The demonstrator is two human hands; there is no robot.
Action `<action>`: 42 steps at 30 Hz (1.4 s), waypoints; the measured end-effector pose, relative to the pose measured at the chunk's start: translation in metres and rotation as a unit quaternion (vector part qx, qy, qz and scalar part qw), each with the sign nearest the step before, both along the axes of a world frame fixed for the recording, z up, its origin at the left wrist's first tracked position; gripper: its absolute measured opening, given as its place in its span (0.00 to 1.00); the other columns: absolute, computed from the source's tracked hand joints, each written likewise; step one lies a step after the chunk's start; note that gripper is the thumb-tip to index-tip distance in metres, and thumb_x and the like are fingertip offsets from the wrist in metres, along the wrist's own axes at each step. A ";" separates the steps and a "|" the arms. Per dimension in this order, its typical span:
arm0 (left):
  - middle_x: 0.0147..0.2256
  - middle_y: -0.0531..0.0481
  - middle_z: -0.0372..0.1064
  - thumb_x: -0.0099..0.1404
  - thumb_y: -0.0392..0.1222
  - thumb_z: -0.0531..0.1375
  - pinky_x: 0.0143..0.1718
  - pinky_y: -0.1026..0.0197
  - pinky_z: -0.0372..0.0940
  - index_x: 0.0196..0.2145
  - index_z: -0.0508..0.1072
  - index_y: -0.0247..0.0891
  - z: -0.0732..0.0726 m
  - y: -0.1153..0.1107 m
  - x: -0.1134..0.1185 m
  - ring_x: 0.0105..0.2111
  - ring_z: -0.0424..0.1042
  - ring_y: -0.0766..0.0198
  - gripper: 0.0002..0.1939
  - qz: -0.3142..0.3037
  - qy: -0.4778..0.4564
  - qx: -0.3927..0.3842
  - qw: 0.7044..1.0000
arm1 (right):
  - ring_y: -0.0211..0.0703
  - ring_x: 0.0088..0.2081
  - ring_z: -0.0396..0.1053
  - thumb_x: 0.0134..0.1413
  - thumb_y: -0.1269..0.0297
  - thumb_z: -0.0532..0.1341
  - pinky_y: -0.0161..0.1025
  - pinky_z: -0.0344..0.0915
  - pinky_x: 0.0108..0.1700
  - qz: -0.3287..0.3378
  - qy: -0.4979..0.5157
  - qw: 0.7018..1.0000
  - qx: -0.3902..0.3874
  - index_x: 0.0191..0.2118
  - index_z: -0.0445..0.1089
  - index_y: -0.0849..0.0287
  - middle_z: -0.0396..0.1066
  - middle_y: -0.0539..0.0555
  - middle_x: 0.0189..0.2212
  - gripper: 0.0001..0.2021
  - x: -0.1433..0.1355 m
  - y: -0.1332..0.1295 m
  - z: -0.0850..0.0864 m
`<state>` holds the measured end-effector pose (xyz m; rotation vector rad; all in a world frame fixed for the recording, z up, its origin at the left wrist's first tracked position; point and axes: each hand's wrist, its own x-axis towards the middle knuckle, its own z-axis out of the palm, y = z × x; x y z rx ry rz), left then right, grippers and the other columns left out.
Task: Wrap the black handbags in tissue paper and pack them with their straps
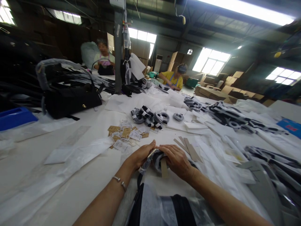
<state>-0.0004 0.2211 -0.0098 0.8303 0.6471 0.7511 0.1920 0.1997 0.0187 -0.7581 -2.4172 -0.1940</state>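
Both hands are at a black strap (pixel 157 159) rolled up in clear plastic, just above the table in front of me. My left hand (pixel 143 154) closes on its left side, thumb on top and the other fingers mostly hidden. From the right, my right hand (pixel 176 159) wraps over the roll with its fingers bent. A beige card strip (pixel 164 169) hangs down from the roll beside the right hand. Nearer to me lies a black bag (pixel 162 207) partly covered in white paper and clear plastic; its lower part is cut off by the frame.
Tan hang tags (pixel 127 133) lie beyond my hands, with several coiled straps (pixel 150 116) behind them. Loose card strips (pixel 188 147) are at the right. A black handbag (pixel 72 100) stands at the left near a blue tray (pixel 16 118). Two people work across the table by a post (pixel 118 50).
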 end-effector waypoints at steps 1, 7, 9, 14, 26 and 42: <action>0.24 0.50 0.72 0.51 0.69 0.64 0.31 0.64 0.62 0.30 0.77 0.32 -0.001 0.001 0.000 0.25 0.65 0.67 0.32 0.008 -0.007 -0.003 1.000 | 0.47 0.46 0.73 0.61 0.77 0.52 0.47 0.70 0.49 -0.004 -0.001 1.000 0.001 0.56 0.65 0.58 0.75 0.58 0.45 0.19 0.000 0.000 -0.001; 0.25 0.50 0.73 0.50 0.58 0.70 0.35 0.62 0.63 0.30 0.77 0.31 0.005 -0.001 0.002 0.28 0.68 0.65 0.24 0.038 0.001 0.019 0.999 | 0.48 0.51 0.71 0.57 0.79 0.53 0.48 0.70 0.53 0.012 0.014 1.000 -0.016 0.57 0.63 0.58 0.73 0.59 0.50 0.23 0.004 -0.001 -0.008; 0.27 0.49 0.74 0.50 0.56 0.70 0.36 0.61 0.63 0.31 0.77 0.31 0.006 -0.001 0.001 0.29 0.69 0.64 0.23 0.045 0.007 0.027 0.999 | 0.49 0.54 0.70 0.59 0.76 0.55 0.49 0.68 0.56 0.033 0.015 0.999 -0.013 0.57 0.63 0.58 0.72 0.60 0.52 0.21 0.007 -0.002 -0.010; 0.28 0.50 0.74 0.45 0.52 0.72 0.34 0.63 0.61 0.33 0.77 0.32 0.003 0.002 -0.004 0.29 0.70 0.64 0.23 0.072 0.056 0.050 0.995 | 0.47 0.53 0.71 0.64 0.68 0.58 0.45 0.69 0.56 0.033 0.045 0.998 -0.041 0.50 0.67 0.58 0.74 0.60 0.50 0.10 0.007 -0.001 -0.011; 0.18 0.53 0.68 0.40 0.45 0.69 0.21 0.64 0.52 0.21 0.75 0.32 -0.005 0.027 0.003 0.18 0.60 0.69 0.13 0.058 0.216 0.043 0.974 | 0.41 0.34 0.75 0.65 0.67 0.56 0.35 0.69 0.39 0.000 -0.027 0.986 -0.165 0.41 0.72 0.58 0.77 0.54 0.32 0.07 0.006 0.019 -0.017; 0.20 0.56 0.67 0.46 0.32 0.63 0.23 0.67 0.54 0.36 0.77 0.31 -0.006 0.016 0.018 0.20 0.62 0.70 0.16 0.172 0.284 0.099 0.938 | 0.33 0.23 0.60 0.38 0.64 0.69 0.33 0.56 0.27 -0.152 0.292 0.721 -0.610 0.27 0.74 0.62 0.68 0.46 0.20 0.09 -0.009 0.043 -0.016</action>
